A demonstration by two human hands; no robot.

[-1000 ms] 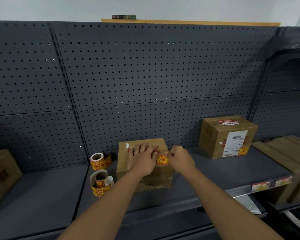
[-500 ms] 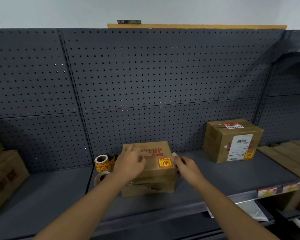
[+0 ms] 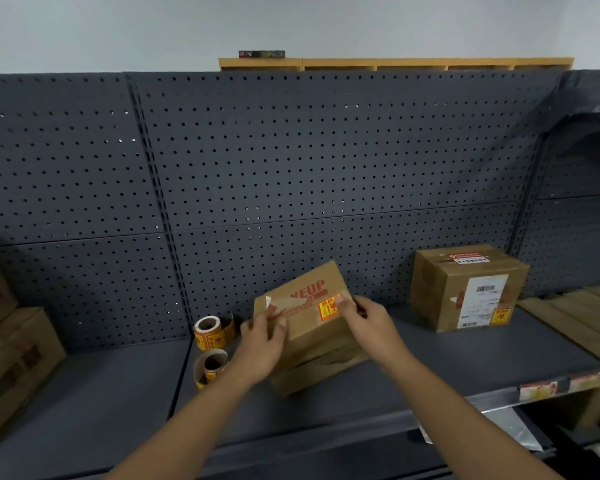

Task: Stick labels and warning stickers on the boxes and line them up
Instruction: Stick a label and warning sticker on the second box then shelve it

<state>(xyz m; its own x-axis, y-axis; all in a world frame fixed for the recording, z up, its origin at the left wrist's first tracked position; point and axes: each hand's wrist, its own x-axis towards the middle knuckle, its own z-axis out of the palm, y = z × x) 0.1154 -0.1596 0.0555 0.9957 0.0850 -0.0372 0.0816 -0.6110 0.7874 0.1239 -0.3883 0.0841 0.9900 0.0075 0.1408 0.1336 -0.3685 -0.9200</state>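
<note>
Head view: hands (image 3: 312, 336) clasping tilted box (image 3: 309, 327).

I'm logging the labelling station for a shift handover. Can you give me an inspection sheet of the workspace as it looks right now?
Surface: dark grey shelf, boxes and rolls on it.
Job's things: tilted box with a warning sticker; labelled box upright at right; two sticker rolls left of the tilted box.
Clutter: cartons at far left; wooden slats at far right.
Hands: left hand and right hand grip the tilted box.
Cables: nothing seen.
Surroundings: pegboard back panel, pale wall above.
</note>
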